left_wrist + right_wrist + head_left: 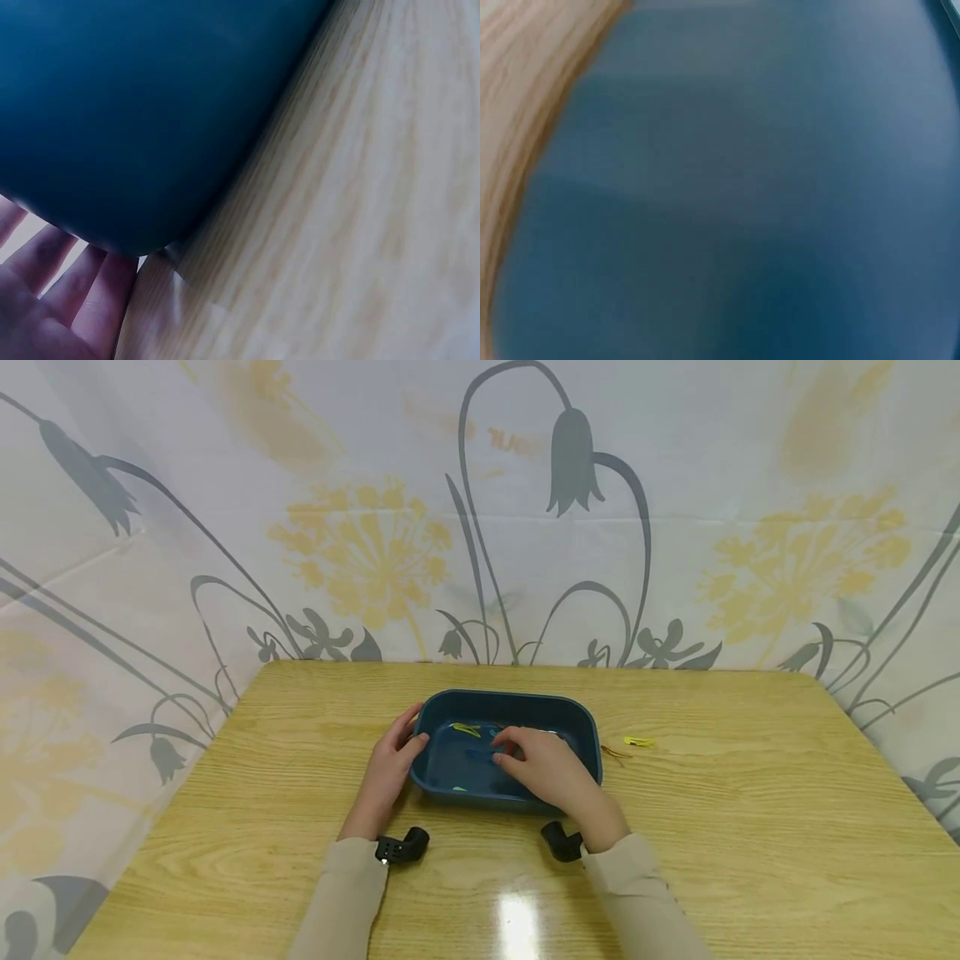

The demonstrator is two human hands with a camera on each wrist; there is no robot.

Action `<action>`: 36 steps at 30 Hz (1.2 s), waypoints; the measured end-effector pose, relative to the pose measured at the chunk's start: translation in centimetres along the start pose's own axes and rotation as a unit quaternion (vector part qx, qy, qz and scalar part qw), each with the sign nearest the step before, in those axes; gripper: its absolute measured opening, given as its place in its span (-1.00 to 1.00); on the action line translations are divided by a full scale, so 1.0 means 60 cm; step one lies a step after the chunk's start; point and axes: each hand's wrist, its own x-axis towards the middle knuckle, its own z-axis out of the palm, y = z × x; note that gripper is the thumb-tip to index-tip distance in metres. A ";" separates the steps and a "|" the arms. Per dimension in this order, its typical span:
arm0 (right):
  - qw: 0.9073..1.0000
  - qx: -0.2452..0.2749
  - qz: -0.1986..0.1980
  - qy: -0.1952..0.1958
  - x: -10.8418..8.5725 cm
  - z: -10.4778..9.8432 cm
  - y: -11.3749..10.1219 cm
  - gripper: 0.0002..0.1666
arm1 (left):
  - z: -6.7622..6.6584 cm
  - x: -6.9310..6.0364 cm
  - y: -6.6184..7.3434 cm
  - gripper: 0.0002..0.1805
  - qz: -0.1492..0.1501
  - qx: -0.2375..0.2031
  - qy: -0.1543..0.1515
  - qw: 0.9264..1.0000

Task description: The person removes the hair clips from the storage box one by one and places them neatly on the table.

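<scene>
A dark blue rectangular tub (450, 787) stands on the wooden table. My left hand (390, 764) holds its left side, thumb over the rim and fingers along the outer wall; the left wrist view shows those fingers (97, 296) against the tub. Over the tub's inside is my right hand (543, 764), thumb and forefinger bent towards each other with a gap between them. A thin yellow looped strip (467, 729) lies in the tub, left of that hand. Nearer the front wall is a small pale green piece (460, 789). The right hand hides part of the tub's contents.
Right of the tub, a small yellow looped piece (639, 742) and thin brown strands (615, 752) lie on the table (750, 793). A flower-patterned cloth (510, 552) hangs behind the table. Each wrist wears a black camera mount (405, 845).
</scene>
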 end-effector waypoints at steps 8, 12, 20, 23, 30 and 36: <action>1.000 -0.014 -0.010 -0.019 0.003 0.010 -0.006 -0.69 | -0.001 -0.003 0.010 -0.49 -0.004 -0.008 -0.002 1.000; 0.999 -0.021 -0.011 -0.048 0.005 0.016 -0.010 -0.66 | 0.000 -0.016 0.033 -0.49 -0.009 -0.016 -0.003 1.000; 0.994 -0.025 -0.008 -0.104 0.012 0.021 -0.015 -0.64 | 0.000 -0.013 0.029 -0.49 -0.008 -0.010 -0.006 1.000; 0.994 -0.021 -0.004 -0.109 0.014 0.021 -0.017 -0.64 | -0.001 -0.004 0.012 -0.50 -0.003 -0.004 -0.004 1.000; 0.994 -0.014 -0.006 -0.111 0.022 0.025 -0.023 -0.61 | -0.001 0.000 -0.002 -0.49 -0.003 0.004 0.004 1.000; 0.993 -0.012 -0.008 -0.118 0.028 0.028 -0.024 -0.61 | 0.000 0.000 -0.001 -0.50 0.001 0.004 0.002 1.000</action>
